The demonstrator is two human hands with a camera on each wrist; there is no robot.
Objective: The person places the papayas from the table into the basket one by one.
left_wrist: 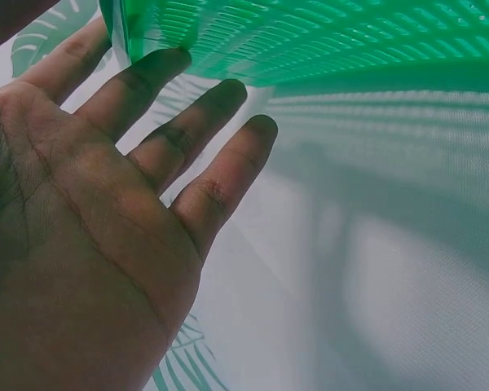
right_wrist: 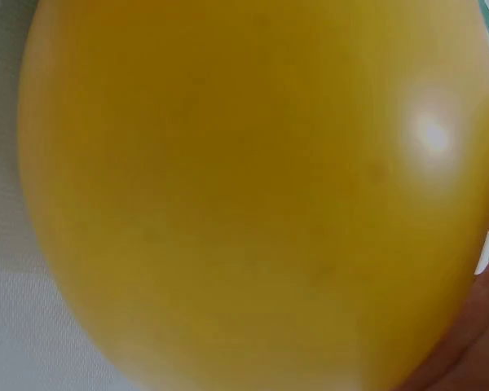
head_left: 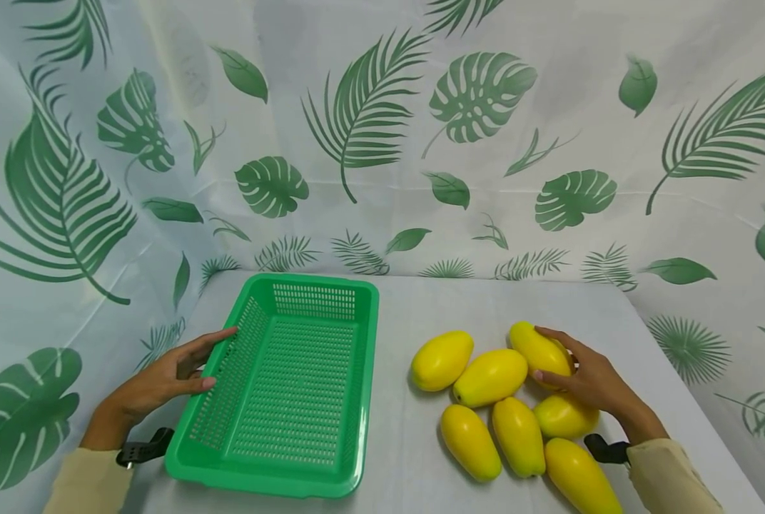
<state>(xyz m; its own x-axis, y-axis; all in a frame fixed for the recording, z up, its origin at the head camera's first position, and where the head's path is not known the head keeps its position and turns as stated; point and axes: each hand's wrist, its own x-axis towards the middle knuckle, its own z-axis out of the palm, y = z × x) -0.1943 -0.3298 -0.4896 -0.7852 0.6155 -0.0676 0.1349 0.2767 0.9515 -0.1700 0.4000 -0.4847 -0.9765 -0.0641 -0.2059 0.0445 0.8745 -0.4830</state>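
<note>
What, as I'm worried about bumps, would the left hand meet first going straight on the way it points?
Probably the side of the green basket, right by the left hand; depth leaves any gap or contact unclear.

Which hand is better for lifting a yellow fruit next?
Probably the right hand: it grips a yellow fruit. The left hand is at the left side of the green basket, farther from that fruit.
</note>
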